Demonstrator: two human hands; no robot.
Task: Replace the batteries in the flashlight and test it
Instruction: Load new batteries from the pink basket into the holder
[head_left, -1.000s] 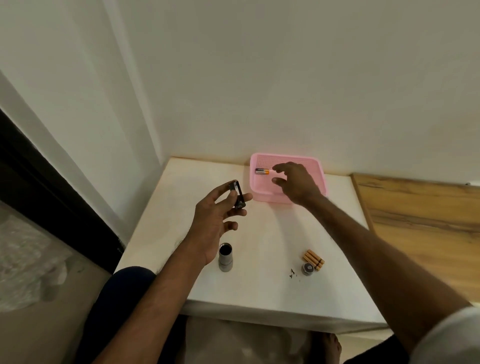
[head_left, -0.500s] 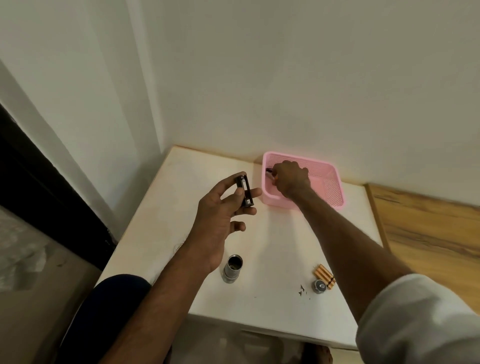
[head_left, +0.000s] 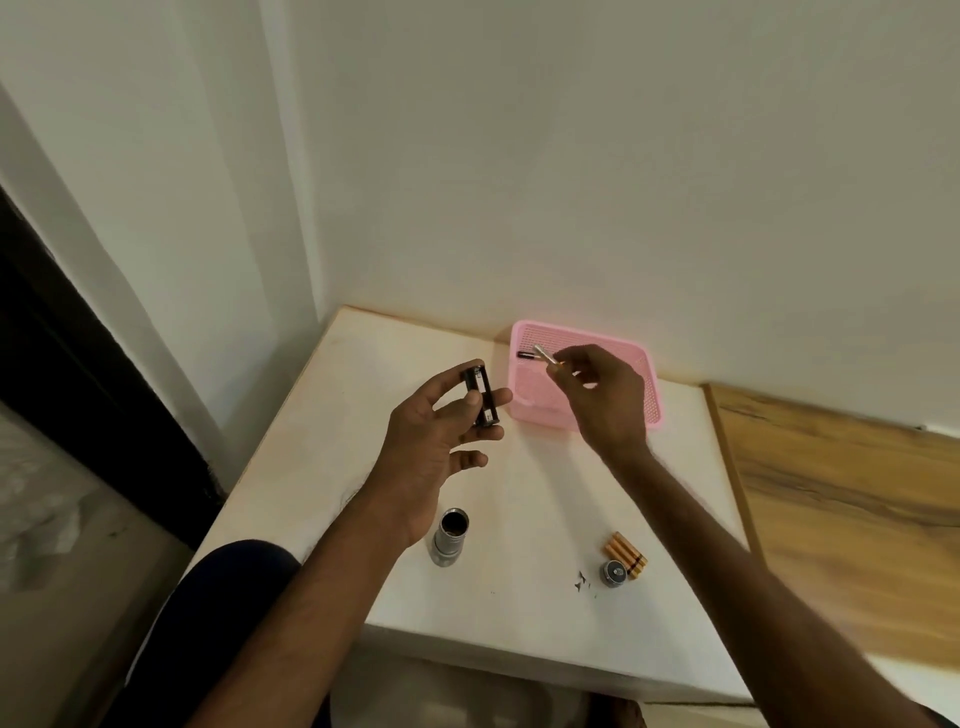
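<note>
My left hand (head_left: 434, 439) holds a black battery holder (head_left: 482, 396) upright between thumb and fingers above the white table (head_left: 519, 613). Over the pink basket (head_left: 535, 410), my right hand (head_left: 605, 392) pinches a small battery (head_left: 545, 356) by one end. Another dark battery (head_left: 525, 355) lies inside the basket near its back left corner. The silver flashlight body (head_left: 450, 537) stands open-end up near my left wrist. The flashlight's round end cap (head_left: 615, 573) sits on the table beside a bundle of orange batteries (head_left: 626, 553).
The table stands in a corner, with white walls behind it and to the left. A wooden surface (head_left: 852, 499) adjoins it on the right. My knee in dark cloth (head_left: 234, 577) is at the table's near left corner. Small dark specks (head_left: 581, 581) lie left of the cap.
My right hand reached into the pink basket, closed on a battery and has lifted it up above the basket. My left hand stayed where it was with the holder.
</note>
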